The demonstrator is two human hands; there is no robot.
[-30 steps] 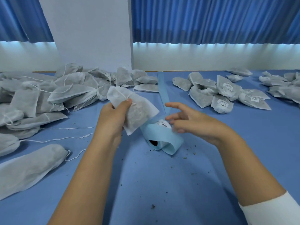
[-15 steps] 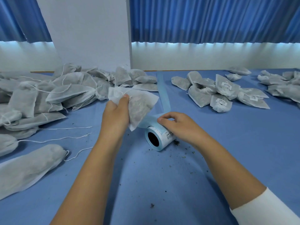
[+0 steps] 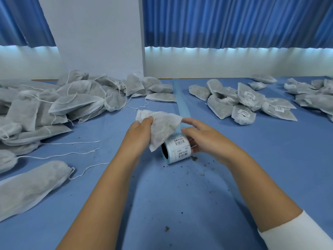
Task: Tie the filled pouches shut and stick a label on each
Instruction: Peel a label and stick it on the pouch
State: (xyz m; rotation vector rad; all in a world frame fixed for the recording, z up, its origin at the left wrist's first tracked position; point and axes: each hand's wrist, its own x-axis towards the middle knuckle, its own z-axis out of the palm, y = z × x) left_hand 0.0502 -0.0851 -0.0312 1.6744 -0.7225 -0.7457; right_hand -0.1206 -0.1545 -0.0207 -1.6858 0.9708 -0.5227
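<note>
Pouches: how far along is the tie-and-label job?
Done: the pile on the right carries white labels. In hand: the left hand grips one pouch, no label visible on it, while the right hand holds the label roll. Left: the big pile at left shows no labels, and several pouches there trail loose strings, so the larger share looks undone.

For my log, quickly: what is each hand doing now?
Left hand: grips a filled pouch.
Right hand: fingers curled round the label roll.
</note>
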